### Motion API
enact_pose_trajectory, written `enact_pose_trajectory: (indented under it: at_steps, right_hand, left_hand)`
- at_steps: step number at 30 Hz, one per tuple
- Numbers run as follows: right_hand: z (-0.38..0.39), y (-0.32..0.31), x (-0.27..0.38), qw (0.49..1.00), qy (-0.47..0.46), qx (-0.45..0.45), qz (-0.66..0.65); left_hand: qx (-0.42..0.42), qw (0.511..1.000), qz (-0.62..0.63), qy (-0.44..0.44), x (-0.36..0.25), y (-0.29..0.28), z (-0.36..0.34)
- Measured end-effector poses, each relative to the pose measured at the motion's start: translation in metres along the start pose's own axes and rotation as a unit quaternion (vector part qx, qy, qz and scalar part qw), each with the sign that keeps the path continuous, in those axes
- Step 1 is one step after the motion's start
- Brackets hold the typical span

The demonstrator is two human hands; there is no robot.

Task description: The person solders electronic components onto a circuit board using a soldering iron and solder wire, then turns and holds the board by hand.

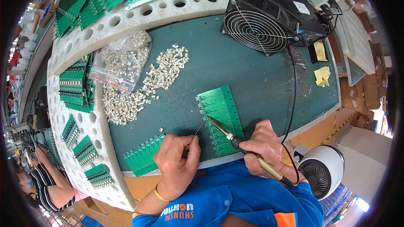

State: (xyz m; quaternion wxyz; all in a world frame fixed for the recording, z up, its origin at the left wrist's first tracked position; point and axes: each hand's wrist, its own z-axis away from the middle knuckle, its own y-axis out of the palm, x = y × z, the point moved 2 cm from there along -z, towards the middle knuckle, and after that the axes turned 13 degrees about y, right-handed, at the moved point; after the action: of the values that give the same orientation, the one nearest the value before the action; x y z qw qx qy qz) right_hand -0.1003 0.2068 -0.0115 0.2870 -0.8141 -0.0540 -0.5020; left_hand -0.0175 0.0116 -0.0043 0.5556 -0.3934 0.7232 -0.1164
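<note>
My left hand (176, 159) pinches a thin solder wire (196, 133) that reaches up to a green circuit board panel (221, 101) lying on the mat. My right hand (265, 151) is closed on a soldering iron (233, 138), whose tip meets the wire at the panel's left edge. Another green panel (143, 155) lies beside my left hand, partly behind it. A spread pile of small white connectors (126, 109) and an open-looking plastic bag of them (120, 59) lie at the upper left of the mat.
White foam racks (103, 143) with many boards border the left and back. A black fume fan (256, 29), power unit (290, 4), yellow sponge (320, 52) and cord sit at right. A white fan (322, 170) stands beyond the front right. A co-worker (54, 189) works far left.
</note>
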Motion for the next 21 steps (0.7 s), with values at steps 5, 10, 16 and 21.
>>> enact_pose_trajectory:
  at_steps: [5,10,16,21]
  right_hand:
    - [0.0016,-0.0003,0.0007,1.0,0.0,0.0,0.001]
    - [0.004,0.0003,0.0024,1.0,-0.013,0.011,0.026]
    - [0.0075,-0.0005,0.0061,0.998,-0.014,0.03,0.06]
    - [0.0084,-0.0015,0.007,0.997,-0.01,0.042,0.063]
  left_hand:
    - [0.005,1.0,-0.002,-0.001,-0.0006,-0.0006,-0.0002]
    - [0.006,1.0,0.003,-0.009,-0.0015,-0.0007,0.0004]
    - [0.006,1.0,0.012,0.002,-0.0005,0.0001,0.0012]
    - [0.009,1.0,0.013,-0.002,-0.0021,-0.0001,0.0015]
